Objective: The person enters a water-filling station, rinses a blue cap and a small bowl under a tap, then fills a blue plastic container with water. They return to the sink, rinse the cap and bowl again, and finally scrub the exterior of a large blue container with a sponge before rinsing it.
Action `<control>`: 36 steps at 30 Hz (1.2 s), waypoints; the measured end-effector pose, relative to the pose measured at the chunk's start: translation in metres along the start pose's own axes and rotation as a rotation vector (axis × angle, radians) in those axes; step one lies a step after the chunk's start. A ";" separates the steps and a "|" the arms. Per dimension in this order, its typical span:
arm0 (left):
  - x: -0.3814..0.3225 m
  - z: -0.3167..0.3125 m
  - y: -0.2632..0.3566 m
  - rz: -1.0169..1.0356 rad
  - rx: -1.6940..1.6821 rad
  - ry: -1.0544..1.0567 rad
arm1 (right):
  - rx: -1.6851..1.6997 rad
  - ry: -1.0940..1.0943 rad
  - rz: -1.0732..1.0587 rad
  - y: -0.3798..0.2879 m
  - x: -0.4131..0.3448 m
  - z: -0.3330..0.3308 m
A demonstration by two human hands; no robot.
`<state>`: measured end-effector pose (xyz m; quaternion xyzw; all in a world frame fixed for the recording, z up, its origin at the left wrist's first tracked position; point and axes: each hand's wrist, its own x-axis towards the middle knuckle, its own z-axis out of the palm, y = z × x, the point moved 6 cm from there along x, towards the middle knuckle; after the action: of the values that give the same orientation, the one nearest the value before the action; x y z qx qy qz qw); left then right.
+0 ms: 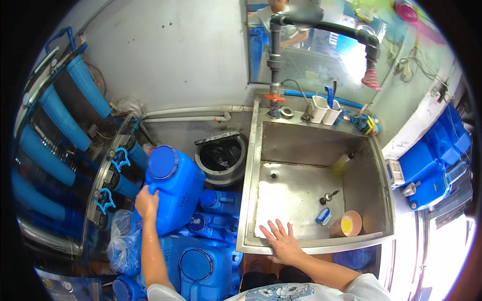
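Observation:
My left hand (147, 203) grips the handle of a large blue plastic water jug (180, 192) with a wide round screw cap. The jug is tilted, above other blue jugs at the left of the sink. On the front rim of the stainless steel sink (320, 248) rests my right hand (281, 243), its fingers spread and holding nothing. Inside the basin are a blue-and-white scrub brush (323, 216), a pinkish cup (351, 223) with something yellow in it, a metal fitting (329, 197) and a bottle of yellow liquid (342, 165).
Several blue jugs (205, 263) crowd the floor at left, beside blue filter housings (66, 116). A lidded bin (221, 154) stands behind them. Over the sink runs a dark pipe (275, 64) with an orange valve handle (275, 98). More blue containers (429, 165) are at right.

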<state>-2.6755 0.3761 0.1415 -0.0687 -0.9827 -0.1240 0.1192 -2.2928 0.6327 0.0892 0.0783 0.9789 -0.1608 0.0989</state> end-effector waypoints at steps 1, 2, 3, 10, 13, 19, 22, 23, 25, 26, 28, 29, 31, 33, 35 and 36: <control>-0.004 -0.020 -0.003 -0.019 -0.112 0.036 | 0.004 0.007 -0.005 0.000 0.000 0.000; -0.007 -0.037 -0.009 -0.052 -0.204 0.029 | 0.005 0.003 -0.017 0.000 -0.001 0.001; -0.008 -0.054 -0.010 -0.015 -0.280 0.068 | -0.006 -0.003 -0.013 0.000 -0.001 0.003; -0.023 -0.108 -0.032 -0.266 -1.071 -0.029 | 0.017 0.030 -0.060 0.002 -0.004 0.007; -0.025 -0.112 -0.033 -0.338 -1.083 0.011 | 0.065 0.025 -0.078 0.003 -0.004 0.008; -0.009 -0.071 -0.031 -0.339 -0.874 0.051 | 0.109 0.016 -0.075 0.003 -0.002 0.006; 0.004 -0.042 -0.033 -0.355 -0.565 0.018 | 0.122 0.013 -0.069 0.002 0.001 0.005; 0.008 -0.030 -0.033 -0.387 -0.451 -0.012 | 0.116 0.019 -0.067 0.002 0.001 0.004; 0.018 -0.006 -0.035 -0.460 -0.243 -0.074 | 0.150 0.009 -0.052 0.002 0.003 0.002; 0.024 0.005 -0.036 -0.464 -0.206 -0.066 | 0.161 -0.001 -0.041 0.002 0.004 0.001; 0.032 0.028 -0.040 -0.467 -0.133 -0.037 | 0.154 -0.004 -0.046 0.001 0.006 -0.002; 0.037 0.039 -0.043 -0.451 -0.096 -0.016 | 0.150 -0.011 -0.050 0.001 0.006 -0.003; 0.046 0.061 -0.052 -0.438 -0.054 -0.023 | 0.160 -0.011 -0.043 0.000 0.008 -0.005; 0.059 0.080 -0.059 -0.422 -0.013 -0.033 | 0.169 -0.017 -0.028 0.001 0.009 -0.005; 0.070 0.095 -0.065 -0.404 0.028 -0.055 | 0.175 -0.003 -0.019 0.001 0.010 -0.006; 0.075 0.103 -0.066 -0.386 0.044 -0.069 | 0.182 0.012 -0.017 0.001 0.011 -0.006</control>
<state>-2.7813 0.3475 0.0486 0.1193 -0.9837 -0.1203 0.0610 -2.3041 0.6372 0.0924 0.0796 0.9614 -0.2495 0.0843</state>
